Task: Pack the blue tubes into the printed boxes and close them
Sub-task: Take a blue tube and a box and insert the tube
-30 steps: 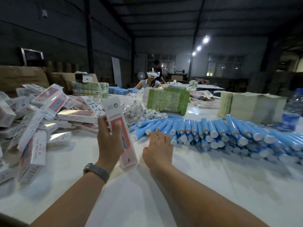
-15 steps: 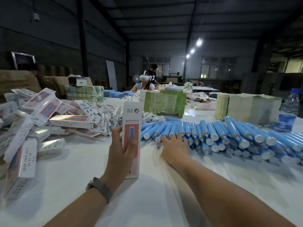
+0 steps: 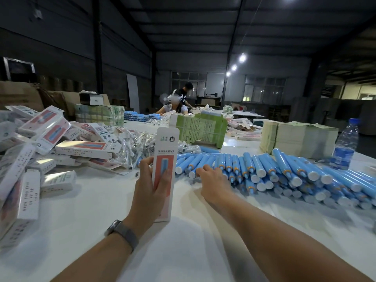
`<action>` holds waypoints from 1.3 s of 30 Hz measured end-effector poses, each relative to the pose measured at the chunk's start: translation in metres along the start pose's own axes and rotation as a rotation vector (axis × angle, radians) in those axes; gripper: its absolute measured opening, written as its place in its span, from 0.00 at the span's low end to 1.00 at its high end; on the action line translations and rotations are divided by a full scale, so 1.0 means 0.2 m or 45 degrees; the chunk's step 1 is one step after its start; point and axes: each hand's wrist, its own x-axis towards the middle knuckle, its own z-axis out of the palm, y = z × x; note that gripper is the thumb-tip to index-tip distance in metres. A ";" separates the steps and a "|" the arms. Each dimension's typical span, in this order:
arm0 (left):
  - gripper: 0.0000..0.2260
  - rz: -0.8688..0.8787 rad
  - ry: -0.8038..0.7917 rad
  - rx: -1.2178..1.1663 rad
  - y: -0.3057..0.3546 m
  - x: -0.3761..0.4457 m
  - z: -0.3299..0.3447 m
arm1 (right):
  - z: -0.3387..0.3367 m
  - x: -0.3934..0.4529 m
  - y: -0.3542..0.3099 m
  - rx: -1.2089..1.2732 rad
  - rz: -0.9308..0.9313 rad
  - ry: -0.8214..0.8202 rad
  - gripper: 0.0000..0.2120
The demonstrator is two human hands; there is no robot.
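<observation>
My left hand [image 3: 150,190] grips a printed box [image 3: 165,151], white and coral with a blue tube pictured on it, held upright just above the white table [image 3: 183,251]. My right hand [image 3: 212,181] reaches palm down to the near left end of a long heap of blue tubes [image 3: 284,169] with white caps. Its fingers curl onto the tubes there; whether they hold one is hidden by the back of the hand.
A pile of printed boxes [image 3: 40,147] fills the left side, with clear plastic-wrapped items [image 3: 134,145] behind it. Green leaflet stacks [image 3: 200,129] and paper stacks [image 3: 297,139] stand beyond the tubes. A water bottle [image 3: 345,143] stands far right. Two people work at the far end.
My left hand turned the box from tilted to upright and carried it slightly right. My right hand moved forward and right from the bare table onto the heap of tubes.
</observation>
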 end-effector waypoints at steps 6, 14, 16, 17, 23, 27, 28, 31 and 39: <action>0.14 -0.009 0.014 0.008 0.00 0.00 0.01 | -0.10 0.01 -0.01 0.141 -0.078 0.212 0.19; 0.15 0.001 0.016 0.010 -0.01 0.00 0.01 | -0.24 -0.04 0.04 -0.252 0.141 -0.070 0.11; 0.15 0.004 0.022 0.004 -0.02 0.00 0.01 | -0.27 -0.05 0.05 -0.176 0.231 -0.176 0.07; 0.15 0.002 0.029 -0.004 -0.02 0.00 0.01 | -0.28 -0.06 0.06 -0.051 0.295 -0.231 0.06; 0.16 -0.014 0.029 -0.003 -0.02 0.00 0.00 | -0.33 -0.10 0.06 1.552 1.016 -0.238 0.06; 0.13 -0.014 0.016 0.027 -0.04 0.01 0.01 | -0.33 -0.14 0.00 2.201 0.968 -0.053 0.09; 0.12 -0.009 0.015 0.037 -0.04 0.01 0.01 | -0.34 -0.14 -0.02 2.336 0.930 -0.045 0.11; 0.15 0.007 0.006 0.050 -0.03 0.01 0.01 | -0.38 -0.15 -0.09 2.597 0.755 -0.146 0.15; 0.16 0.014 0.005 0.041 -0.02 0.02 0.01 | -0.59 -0.09 -0.28 2.252 0.300 0.096 0.02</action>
